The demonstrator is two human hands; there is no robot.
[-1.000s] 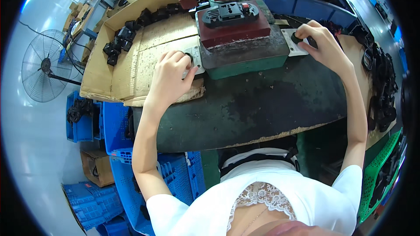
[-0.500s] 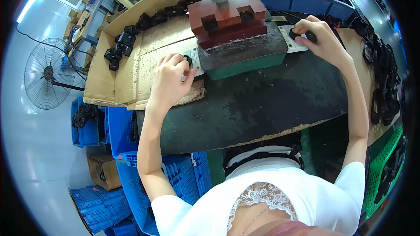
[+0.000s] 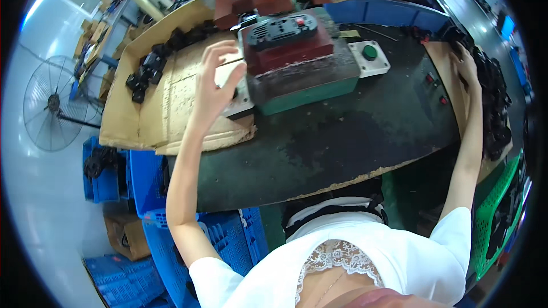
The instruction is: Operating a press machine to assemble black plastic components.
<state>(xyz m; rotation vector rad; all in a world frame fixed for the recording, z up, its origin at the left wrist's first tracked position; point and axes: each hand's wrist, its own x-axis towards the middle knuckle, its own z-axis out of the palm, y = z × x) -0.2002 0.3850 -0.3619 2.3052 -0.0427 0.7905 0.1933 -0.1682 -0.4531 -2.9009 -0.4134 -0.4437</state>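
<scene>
My left hand point(image 3: 214, 82) is raised with its fingers apart and holds nothing. It hovers at the left white button plate point(image 3: 244, 101), hiding most of that plate's button. A black slotted plastic housing point(image 3: 274, 33) with a small red piece lies on the dark red lower block point(image 3: 297, 56) of the press. Above and behind it, the red upper die point(image 3: 268, 1) is lifted clear. My right hand point(image 3: 467, 68) reaches into the pile of black plastic parts point(image 3: 494, 91) at the right. Its fingertips are hidden among them, so its grip does not show.
The right white plate with a green button point(image 3: 370, 53) stands beside the press base point(image 3: 308, 94). Small red-and-black pieces point(image 3: 443, 100) lie on the dark table point(image 3: 342, 142). A cardboard tray point(image 3: 131, 122) with black parts is at the left. Blue crates point(image 3: 228, 234) stand below.
The upper die has risen, uncovering the black housing. My left hand has lifted off its button with fingers spreading. My right hand has left the green button and moved right to the black parts.
</scene>
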